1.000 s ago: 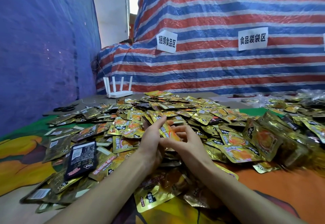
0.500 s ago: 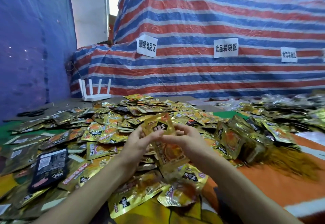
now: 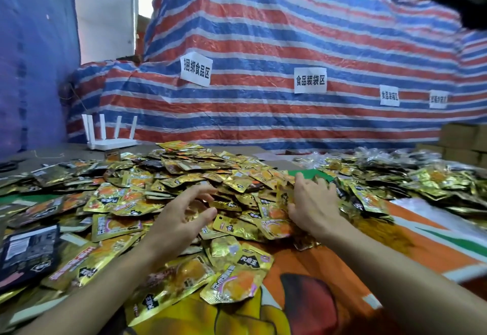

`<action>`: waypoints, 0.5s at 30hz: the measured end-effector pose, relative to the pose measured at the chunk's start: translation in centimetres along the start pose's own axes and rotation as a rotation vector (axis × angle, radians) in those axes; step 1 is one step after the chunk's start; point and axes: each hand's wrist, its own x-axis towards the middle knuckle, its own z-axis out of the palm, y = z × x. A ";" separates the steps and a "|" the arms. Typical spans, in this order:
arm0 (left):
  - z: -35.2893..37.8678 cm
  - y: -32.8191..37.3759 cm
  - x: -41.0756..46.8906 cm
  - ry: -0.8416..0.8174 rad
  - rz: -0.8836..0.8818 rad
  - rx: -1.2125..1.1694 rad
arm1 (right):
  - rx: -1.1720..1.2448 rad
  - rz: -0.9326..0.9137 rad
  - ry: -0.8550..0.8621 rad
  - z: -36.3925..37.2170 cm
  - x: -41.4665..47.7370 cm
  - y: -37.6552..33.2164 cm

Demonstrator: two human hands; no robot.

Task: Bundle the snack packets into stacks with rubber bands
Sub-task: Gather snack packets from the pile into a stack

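Observation:
Several gold foil snack packets (image 3: 184, 176) lie in a loose heap across the table. My left hand (image 3: 184, 212) hovers just above the heap's middle, fingers spread and slightly bent, holding nothing. My right hand (image 3: 313, 203) lies further right, back up, its spread fingers resting on a clump of gold packets (image 3: 276, 211). One packet stands on edge against its thumb. I cannot make out a rubber band anywhere. Part of the clump is hidden under my right palm.
A dark packet (image 3: 26, 253) lies at the left edge. A white router (image 3: 110, 137) stands at the back left. More packets (image 3: 421, 179) pile up at the right, with cardboard boxes (image 3: 463, 142) behind. Orange printed cloth (image 3: 369, 250) covers the table (image 3: 52, 150). A striped tarp (image 3: 263, 113) closes the back.
Both hands held a gold packet up together before. Now they have parted: the right hand moved right and down onto the packets, the left hand let go and opened.

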 end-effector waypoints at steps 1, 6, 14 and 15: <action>-0.1 -0.2 0.1 -0.001 0.011 0.006 | -0.050 0.008 0.009 0.3 0.1 0.1; -0.9 -0.9 0.4 0.034 0.035 0.061 | -0.119 0.042 0.010 1.2 0.2 -0.1; -3.6 -1.3 1.1 0.075 -0.133 0.485 | 0.015 -0.041 0.057 -0.4 0.1 -4.2; -4.0 -1.2 1.2 0.057 -0.173 0.537 | 0.089 -0.083 0.040 -0.5 0.0 -5.1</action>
